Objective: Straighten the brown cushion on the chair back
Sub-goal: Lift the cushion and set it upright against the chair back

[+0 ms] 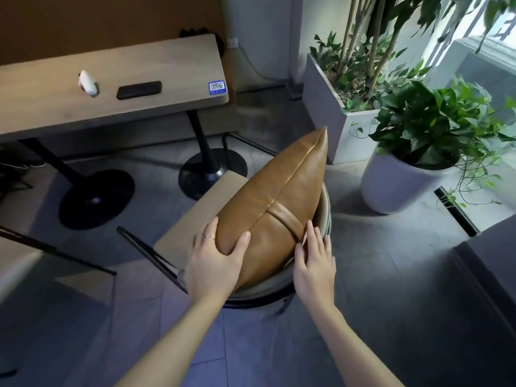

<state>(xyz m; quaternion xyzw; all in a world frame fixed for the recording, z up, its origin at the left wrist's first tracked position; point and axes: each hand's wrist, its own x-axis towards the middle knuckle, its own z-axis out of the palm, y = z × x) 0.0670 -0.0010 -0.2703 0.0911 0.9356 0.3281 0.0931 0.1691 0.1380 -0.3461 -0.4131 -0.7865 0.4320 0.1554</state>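
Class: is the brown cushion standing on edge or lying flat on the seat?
On edge. The brown cushion shows its top seam, leaning against the chair back, both hands steadying it.

Only sign you've got is a blue-framed QR code sticker on the tabletop corner; its small print's probably too blurry to read.

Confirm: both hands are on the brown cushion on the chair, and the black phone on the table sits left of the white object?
Not quite. In the head view the black phone lies right of the white object on the table, not left. The rest holds: left hand and right hand are on the brown cushion on the chair.
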